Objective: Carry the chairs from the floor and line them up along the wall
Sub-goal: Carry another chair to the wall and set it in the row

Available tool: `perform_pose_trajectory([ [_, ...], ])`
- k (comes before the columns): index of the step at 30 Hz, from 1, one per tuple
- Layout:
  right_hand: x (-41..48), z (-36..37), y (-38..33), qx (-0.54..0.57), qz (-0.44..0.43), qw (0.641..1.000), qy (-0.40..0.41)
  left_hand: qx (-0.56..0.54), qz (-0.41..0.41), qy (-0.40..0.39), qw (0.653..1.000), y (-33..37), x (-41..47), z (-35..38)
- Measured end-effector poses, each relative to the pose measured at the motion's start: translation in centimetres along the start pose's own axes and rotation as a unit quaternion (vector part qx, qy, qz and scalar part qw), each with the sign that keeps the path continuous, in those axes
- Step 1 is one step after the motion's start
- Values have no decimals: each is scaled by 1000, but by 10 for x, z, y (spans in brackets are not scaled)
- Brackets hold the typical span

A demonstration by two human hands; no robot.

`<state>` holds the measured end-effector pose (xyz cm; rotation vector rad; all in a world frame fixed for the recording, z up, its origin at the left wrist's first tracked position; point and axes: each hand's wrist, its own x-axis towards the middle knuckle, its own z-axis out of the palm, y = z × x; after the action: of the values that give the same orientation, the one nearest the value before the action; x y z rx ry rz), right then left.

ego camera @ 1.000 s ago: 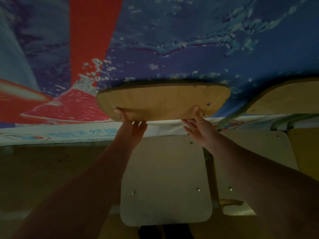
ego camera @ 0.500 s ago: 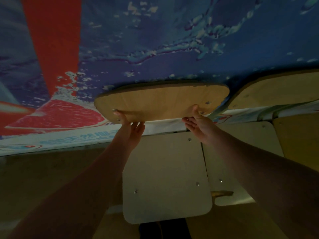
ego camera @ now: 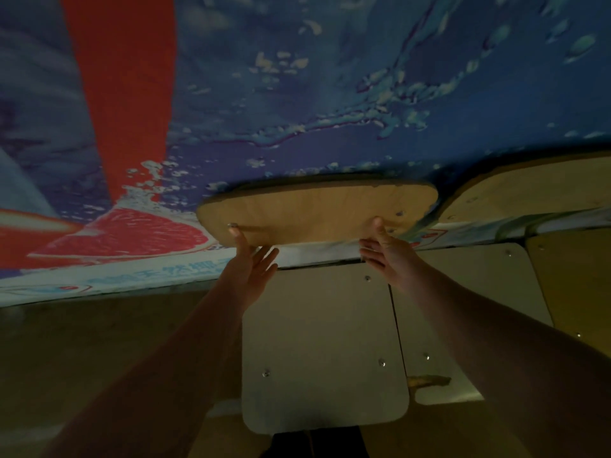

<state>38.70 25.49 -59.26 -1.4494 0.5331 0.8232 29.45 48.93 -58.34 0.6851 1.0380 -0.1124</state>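
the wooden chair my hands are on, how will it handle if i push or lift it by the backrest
Probably stiff: the backrest and seat look like thin plywood panels fixed with bolts, so little flex. Likely light for its size, given those thin panels. Pushed high at the backrest it may tip rather than slide; its legs are hidden.

The near chair's seat (ego camera: pixel 324 342) hides its legs. The neighbouring chair's backrest (ego camera: pixel 529 190) runs off the right edge. On the wall banner (ego camera: pixel 297 94), the lettering (ego camera: pixel 148 276) along the lower strip is too blurred to read and passes behind the left hand (ego camera: pixel 246 266). A dark shape (ego camera: pixel 314 444) is cut off by the bottom edge and too dim to identify.
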Motion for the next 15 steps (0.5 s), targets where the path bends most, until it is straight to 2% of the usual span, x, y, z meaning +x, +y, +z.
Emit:
perform_pose_trajectory([
  [5, -25, 9, -18, -98, 44, 993, 48, 150, 31, 29, 988, 23, -33, -7],
  [9, -69, 31, -53, -126, 12, 990, 70, 271, 61, 22, 960, 53, -71, 10],
  [12, -116, 41, -76, -139, -47, 984, 97, 406, 141, 30, 902, 73, -104, 36],
  [15, -171, 43, -80, -142, -98, 976, 130, 512, 248, -36, 821, 82, -149, 67],
])
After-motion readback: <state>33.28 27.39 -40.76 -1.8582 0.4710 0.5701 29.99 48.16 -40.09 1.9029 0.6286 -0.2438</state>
